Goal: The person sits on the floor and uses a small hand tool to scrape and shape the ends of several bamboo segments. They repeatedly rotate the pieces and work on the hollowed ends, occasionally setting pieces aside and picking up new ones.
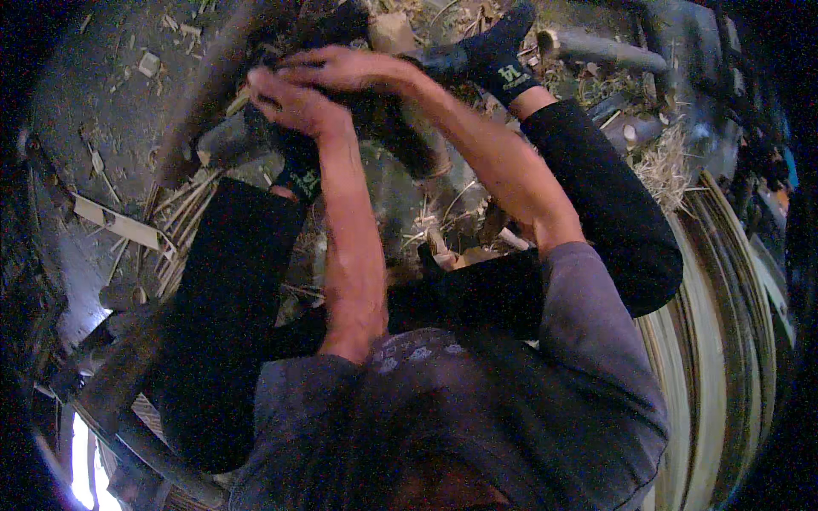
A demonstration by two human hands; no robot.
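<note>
My left hand (294, 106) and my right hand (334, 70) are close together at the upper left, beyond my left foot. Their fingers look bent and drawn in around something dark and narrow, too smeared to name. The right hand lies just above and right of the left, partly overlapping it. Beside the fingertips, a long brown shape like a pole (200, 94) slants down to the left, blurred. Under the left wrist side lies a short grey-brown log piece (228, 141). Another short log (419, 152) is below my right wrist.
My legs are spread on the floor, with a dark sock (503, 51) on the right foot. A log (603, 49) lies beyond it. Long pale strips (707, 341) curve along the right. Thin sticks (183, 221), a flat pale strip (115, 221) and shavings litter the floor.
</note>
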